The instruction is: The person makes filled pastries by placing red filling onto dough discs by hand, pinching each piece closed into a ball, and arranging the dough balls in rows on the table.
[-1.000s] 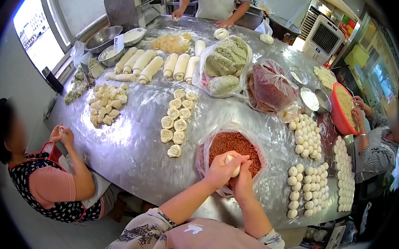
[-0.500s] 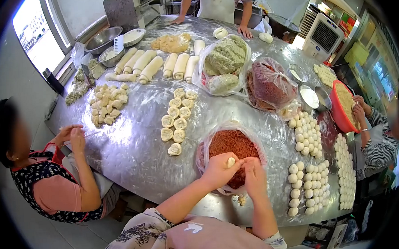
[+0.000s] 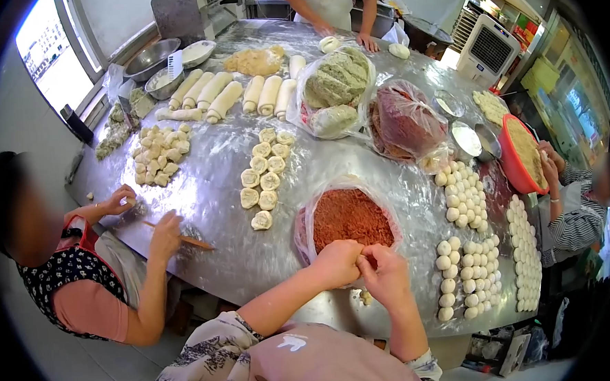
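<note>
In the head view, our left hand [image 3: 340,263] is curled closed and touches our right hand [image 3: 387,274], whose fingertips are pinched together; we cannot tell what either holds. Just beyond, at twelve o'clock, the plastic bag of reddish shredded filling [image 3: 351,219] stands open on our metal table [image 3: 220,274]. Coiled dough pieces [image 3: 268,181] lie at eleven o'clock, round dough balls [image 3: 469,271] at three. Print by our apron's white motif [image 3: 292,341], at seven, is too small to read.

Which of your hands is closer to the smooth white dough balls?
Right. The right hand lies between the dough balls and the left hand, which is farther off.
</note>
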`<state>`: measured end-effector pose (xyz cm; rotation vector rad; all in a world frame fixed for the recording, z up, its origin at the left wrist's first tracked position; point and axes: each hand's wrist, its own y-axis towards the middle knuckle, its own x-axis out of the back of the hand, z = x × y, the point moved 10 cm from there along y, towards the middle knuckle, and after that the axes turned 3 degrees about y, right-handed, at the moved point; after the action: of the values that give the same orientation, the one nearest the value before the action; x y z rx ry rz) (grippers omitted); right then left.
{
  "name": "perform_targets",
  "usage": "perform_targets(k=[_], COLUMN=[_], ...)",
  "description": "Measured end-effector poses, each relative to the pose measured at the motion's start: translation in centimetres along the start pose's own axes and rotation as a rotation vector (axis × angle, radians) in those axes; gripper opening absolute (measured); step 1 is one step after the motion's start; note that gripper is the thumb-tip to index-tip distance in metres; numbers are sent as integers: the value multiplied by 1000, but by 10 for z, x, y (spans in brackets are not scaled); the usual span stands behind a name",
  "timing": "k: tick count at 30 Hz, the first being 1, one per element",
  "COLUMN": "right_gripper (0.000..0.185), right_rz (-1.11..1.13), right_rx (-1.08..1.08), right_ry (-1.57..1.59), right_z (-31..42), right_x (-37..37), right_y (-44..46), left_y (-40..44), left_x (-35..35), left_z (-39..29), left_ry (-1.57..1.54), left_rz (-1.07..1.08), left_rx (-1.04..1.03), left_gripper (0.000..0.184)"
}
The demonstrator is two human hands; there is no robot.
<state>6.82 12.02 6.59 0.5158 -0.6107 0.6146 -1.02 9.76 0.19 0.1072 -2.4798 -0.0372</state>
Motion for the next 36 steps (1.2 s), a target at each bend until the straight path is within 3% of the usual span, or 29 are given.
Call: perform_targets(k=[2, 5, 8, 12, 13, 15, 16, 18, 20, 26, 30, 33, 36], right_gripper=[9, 9, 9, 10, 12, 24, 26, 25, 22, 10, 11, 15, 15], right_rz=[-50, -217, -484, -306, -266, 3, -218, -254, -254, -258, -241, -217, -188], right_rx=[15, -165, -496, -218, -101, -200, 23, 12, -7, -137, 15, 111, 115], right_ry=[13, 88, 64, -253, -344, -364, -369, -337, -266, -135, -213, -242, -259], right_z=[-4, -34, -93, -92, -93, -94, -74, -80, -84, -88, -72, -60, -51], right_x=[4, 29, 78, 48, 23, -29, -33, -33, -30, -11, -37, -46, -40], right_y=[-9, -30, -73, -115, -129, -138, -143, -147, -146, -140, -139, -141, -136], left_y=[-3, -8, -21, -16, -12, -6, -7, -9, -14, -18, -13, -11, -7], left_x=[-7, -16, -12, 6, 5, -10, -16, -13, -13, 10, 5, 15, 22], left_z=[-4, -16, -9, -12, -12, 4, 6, 11, 17, 26, 49, 26, 28], left_ry=[55, -1, -279, -1037, -1081, -1144, -1172, -1299, -1362, -1431, -1565, -1845, -1661], left_rz=[94, 190, 289, -26, -35, 69, 124, -23, -61, -188, -251, -243, -225], left_rx=[23, 16, 303, 340, 330, 294, 281, 326, 420, 425, 443, 405, 270], left_gripper=[19, 23, 27, 25, 27, 32, 36, 54, 58, 60, 56, 40, 32])
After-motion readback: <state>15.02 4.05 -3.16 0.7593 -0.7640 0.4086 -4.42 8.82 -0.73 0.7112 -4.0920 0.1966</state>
